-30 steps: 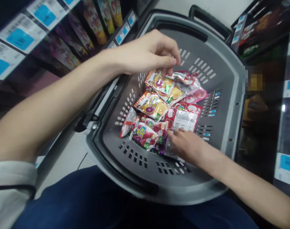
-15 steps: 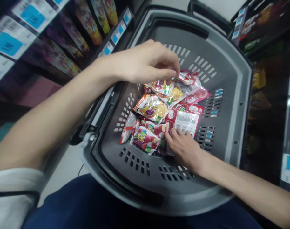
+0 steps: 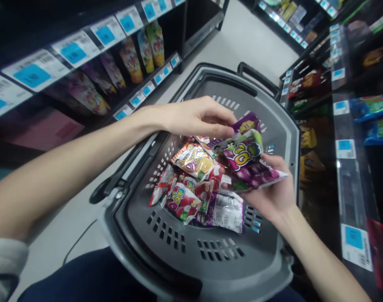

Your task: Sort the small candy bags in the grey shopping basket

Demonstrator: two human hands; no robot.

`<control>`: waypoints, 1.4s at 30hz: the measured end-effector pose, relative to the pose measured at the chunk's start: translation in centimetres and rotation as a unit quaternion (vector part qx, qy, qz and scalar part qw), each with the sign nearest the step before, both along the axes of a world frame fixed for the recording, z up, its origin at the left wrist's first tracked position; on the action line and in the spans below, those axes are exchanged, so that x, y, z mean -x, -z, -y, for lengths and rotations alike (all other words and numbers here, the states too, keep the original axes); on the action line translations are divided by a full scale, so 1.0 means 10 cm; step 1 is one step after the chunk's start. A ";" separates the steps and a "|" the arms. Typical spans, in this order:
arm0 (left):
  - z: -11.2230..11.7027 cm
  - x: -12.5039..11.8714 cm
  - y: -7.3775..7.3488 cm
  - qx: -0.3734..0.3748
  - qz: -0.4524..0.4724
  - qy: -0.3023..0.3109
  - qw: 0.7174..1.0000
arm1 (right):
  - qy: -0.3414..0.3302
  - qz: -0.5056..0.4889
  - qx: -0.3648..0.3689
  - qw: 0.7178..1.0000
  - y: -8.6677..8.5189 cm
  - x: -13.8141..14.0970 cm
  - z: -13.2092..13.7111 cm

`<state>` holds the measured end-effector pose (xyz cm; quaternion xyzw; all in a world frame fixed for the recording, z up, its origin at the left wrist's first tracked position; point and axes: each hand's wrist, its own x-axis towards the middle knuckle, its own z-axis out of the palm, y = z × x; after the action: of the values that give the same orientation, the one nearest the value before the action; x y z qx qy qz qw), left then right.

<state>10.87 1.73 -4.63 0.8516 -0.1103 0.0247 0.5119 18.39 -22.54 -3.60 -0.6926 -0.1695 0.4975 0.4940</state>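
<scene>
A grey plastic shopping basket [image 3: 267, 268] rests on my lap, with several candy packets [image 3: 191, 161] piled in it, red, yellow and purple. My right hand [image 3: 271, 195] holds a purple grape candy packet [image 3: 248, 161] lifted above the pile, fingers under it. At the packet's upper left edge my left hand [image 3: 197, 117] has its fingers pinched on the packet, so both hands hold it. A purple packet lying back side up [image 3: 225, 212] sits in the basket just below.
A store shelf on the left holds hanging snack bags [image 3: 137, 54] behind blue-and-white price tags [image 3: 73, 50]. Another shelf with price tags [image 3: 351, 147] stands close on the right. A pale floor aisle [image 3: 251, 42] runs ahead beyond the basket.
My right hand has come up out of the pile with a purple packet, and my left hand now pinches its top. The view has tilted up, showing more aisle.
</scene>
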 end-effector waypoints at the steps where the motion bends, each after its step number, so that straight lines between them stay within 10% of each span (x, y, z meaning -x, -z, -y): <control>1: 0.00 0.00 0.00 -0.006 0.002 -0.011 1.000 | -0.009 -0.001 0.002 1.000 0.01 0.01 -0.01; 10: -0.05 -0.07 0.06 -0.029 0.062 -0.184 0.981 | 0.076 -0.040 -0.072 0.994 0.13 0.01 0.03; 26: -0.07 -0.08 0.13 0.106 0.040 -0.212 0.971 | 0.067 -0.036 -0.032 0.997 0.19 -0.01 0.00; 31: -0.12 -0.09 0.17 0.080 0.064 -0.146 0.984 | 0.093 0.162 -0.082 0.979 0.20 -0.03 0.04; 33: -0.13 -0.10 0.19 0.062 0.081 -0.104 0.989 | 0.087 0.343 -0.128 0.926 0.18 -0.06 0.07; 38: -0.15 -0.10 0.24 0.040 0.129 -0.028 0.991 | -0.046 0.706 -0.216 0.673 0.03 -0.06 0.21; 42: -0.14 -0.07 0.21 0.050 0.167 -0.027 0.984 | -0.090 0.775 -0.239 0.579 -0.03 0.10 0.28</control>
<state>11.59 3.13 -6.71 0.8112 -0.1701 0.1859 0.5276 17.38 -25.34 -3.34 -0.6529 -0.6619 -0.2447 0.2751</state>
